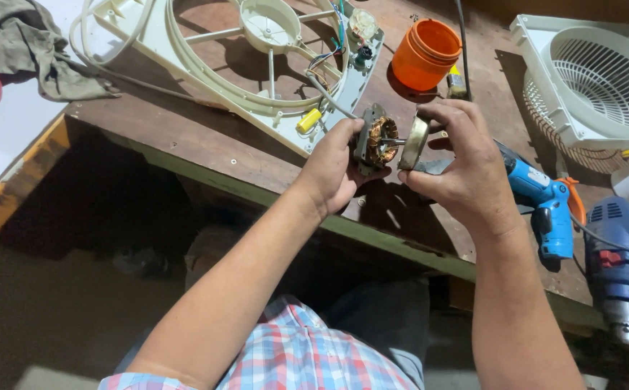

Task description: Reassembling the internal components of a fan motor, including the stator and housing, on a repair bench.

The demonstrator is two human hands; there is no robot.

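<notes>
Over the front edge of a brown wooden workbench (206, 137), my left hand (332, 170) grips a small electric motor stator (372, 141) with copper windings showing. My right hand (462, 162) holds a round metal end cap (414, 142) on the motor's shaft, a short gap away from the stator. Grey wires run from the motor back to a cream plastic fan housing (206, 68) lying flat on the bench behind my hands.
An orange plastic cup (424, 54) stands at the back. A white fan grille (596, 83) lies far right. A blue power tool (545, 209) and a blue drill (621, 267) lie right of my hands. A grey rag (25, 43) lies far left.
</notes>
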